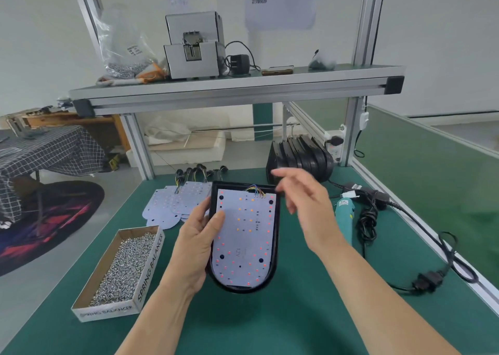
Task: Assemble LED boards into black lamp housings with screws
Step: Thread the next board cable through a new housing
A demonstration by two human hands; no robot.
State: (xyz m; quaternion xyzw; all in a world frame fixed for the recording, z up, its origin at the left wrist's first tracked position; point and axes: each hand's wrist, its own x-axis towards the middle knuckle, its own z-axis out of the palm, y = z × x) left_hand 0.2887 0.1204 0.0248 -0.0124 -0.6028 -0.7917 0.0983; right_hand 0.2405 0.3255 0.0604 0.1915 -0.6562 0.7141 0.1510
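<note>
1. One LED board (pixel 244 235) lies in the black lamp housing (pixel 243 288), which my left hand (pixel 195 246) grips by its edge, thumb on the board.
2. My right hand (pixel 302 195) hovers empty, fingers loosely apart.
3. Screwing comes next, I judge: fetch screws (pixel 121 268) and the teal screwdriver (pixel 344 214).

The right hand (pixel 299 195) is smeared by motion, its fingertips indistinct; most fingers of the left hand (pixel 197 244) are hidden behind the black housing (pixel 243 288); the loose boards (pixel 167 206) are partly covered by that housing; the teal screwdriver (pixel 345 208) is partly hidden by the right forearm; both forearms are cut off by the lower edge; the wall sheets' print cannot be read.
</note>
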